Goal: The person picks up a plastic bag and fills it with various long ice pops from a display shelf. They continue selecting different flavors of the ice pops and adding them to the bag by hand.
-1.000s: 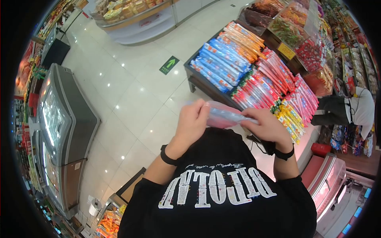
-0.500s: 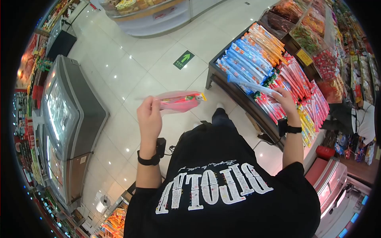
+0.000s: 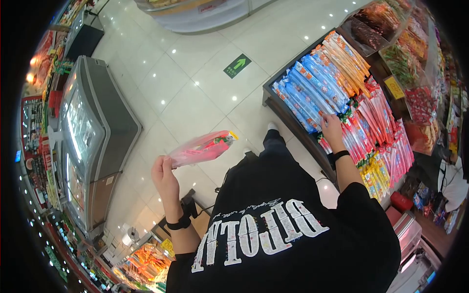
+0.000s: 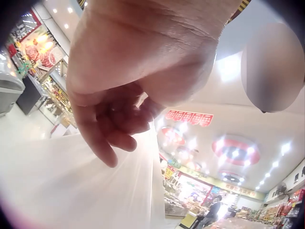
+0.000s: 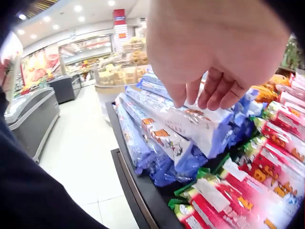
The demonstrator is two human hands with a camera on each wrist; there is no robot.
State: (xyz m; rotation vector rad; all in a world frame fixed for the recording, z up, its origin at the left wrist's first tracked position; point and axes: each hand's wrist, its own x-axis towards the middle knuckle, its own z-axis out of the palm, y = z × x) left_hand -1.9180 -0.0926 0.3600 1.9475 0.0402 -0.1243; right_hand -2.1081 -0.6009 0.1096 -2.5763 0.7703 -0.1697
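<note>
Two hands, well apart: left hand (image 3: 164,179) pinches the red packet (image 3: 202,147), long axis toward upper right; right hand (image 3: 332,128) fingers rest, loosely curled, on blue packets (image 3: 305,93).

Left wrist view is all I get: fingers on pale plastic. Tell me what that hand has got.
Observer: The left hand pinches one end of a clear plastic bag with red contents.
Operator: Now give me the other hand.
Observer: The right hand reaches over the dark display table; its fingertips rest on a long blue-and-white packet.
Operator: Say what lies beside that packet.
Observer: Long red packets lie next to the blue row, with long orange packets on its far side.
</note>
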